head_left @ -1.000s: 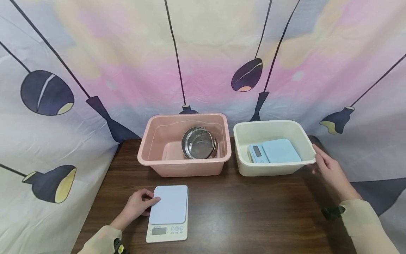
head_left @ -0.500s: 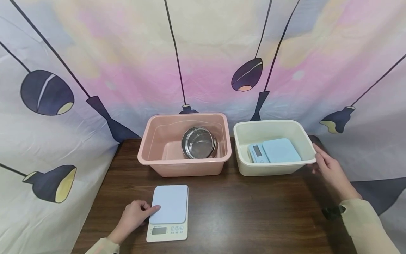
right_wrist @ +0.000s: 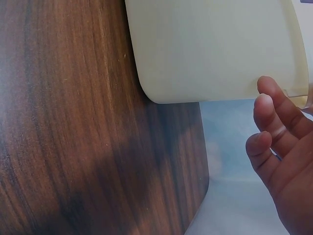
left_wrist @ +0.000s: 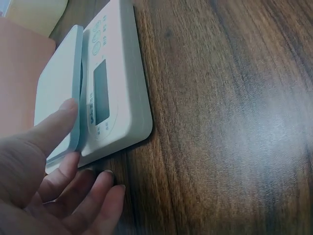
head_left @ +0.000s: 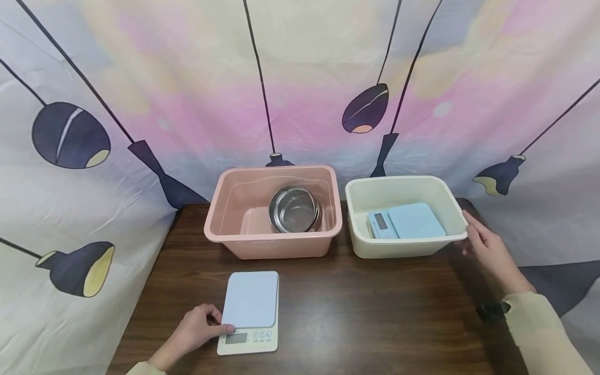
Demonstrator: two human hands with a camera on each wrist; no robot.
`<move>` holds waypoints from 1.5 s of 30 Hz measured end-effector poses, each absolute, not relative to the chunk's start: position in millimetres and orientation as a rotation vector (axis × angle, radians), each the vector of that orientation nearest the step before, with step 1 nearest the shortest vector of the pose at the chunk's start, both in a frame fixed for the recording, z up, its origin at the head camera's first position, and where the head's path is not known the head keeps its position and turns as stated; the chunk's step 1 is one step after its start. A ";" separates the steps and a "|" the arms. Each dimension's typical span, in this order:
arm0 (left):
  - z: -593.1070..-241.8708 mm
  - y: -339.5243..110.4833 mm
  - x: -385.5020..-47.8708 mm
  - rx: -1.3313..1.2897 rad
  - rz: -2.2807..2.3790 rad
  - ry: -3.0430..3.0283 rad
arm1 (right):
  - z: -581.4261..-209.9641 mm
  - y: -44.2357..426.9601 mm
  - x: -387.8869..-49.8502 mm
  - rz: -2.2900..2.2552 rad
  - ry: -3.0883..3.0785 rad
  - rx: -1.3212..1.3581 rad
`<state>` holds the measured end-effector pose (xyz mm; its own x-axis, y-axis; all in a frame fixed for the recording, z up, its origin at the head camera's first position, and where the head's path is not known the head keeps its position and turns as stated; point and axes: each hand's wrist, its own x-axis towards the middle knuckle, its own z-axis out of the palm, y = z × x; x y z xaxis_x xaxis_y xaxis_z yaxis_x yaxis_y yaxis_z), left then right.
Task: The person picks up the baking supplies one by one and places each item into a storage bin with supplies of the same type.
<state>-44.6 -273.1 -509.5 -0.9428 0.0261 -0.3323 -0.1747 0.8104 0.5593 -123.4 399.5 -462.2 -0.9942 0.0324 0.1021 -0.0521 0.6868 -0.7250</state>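
A white kitchen scale (head_left: 250,299) lies on the wooden table, its display towards the near edge. My left hand (head_left: 199,325) is at its left side; the thumb rests on the platform's near edge. In the left wrist view the other fingers (left_wrist: 95,196) are loosely bent beside the scale. My right hand (head_left: 492,255) touches the right front corner of a cream plastic basin (head_left: 403,250). Its relaxed fingers (right_wrist: 264,110) lie against the outer wall in the right wrist view; the thumb is out of sight there. Inside that basin sits a light blue kitchen scale (head_left: 416,221).
Left of the cream basin stands a pink plastic basin (head_left: 276,247), holding stacked round steel containers (head_left: 294,209). Both basins are at the back of the table (head_left: 356,312), close to a cloth backdrop (head_left: 300,78) printed with lamps.
My left hand has slid along the white scale's left edge towards me, from the platform's middle to its near end. The scale stays in place, and my right hand remains at the cream basin.
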 end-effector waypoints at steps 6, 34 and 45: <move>-509.6 -275.8 -45.1 -0.104 1.005 2.567 | -462.7 399.7 -124.1 1.194 -2.777 0.030; -515.5 -294.4 -44.4 0.191 1.451 2.035 | -464.4 399.0 -124.5 1.231 -2.809 -0.016; -521.5 -298.7 -48.5 0.267 1.402 1.998 | -463.1 398.6 -125.6 1.197 -2.823 -0.010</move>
<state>-48.5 -298.7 -521.5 -0.7525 0.5190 -0.4056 -0.2050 0.4006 0.8930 -125.6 398.6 -463.1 -0.9971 0.0351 0.0668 -0.0236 0.6958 -0.7179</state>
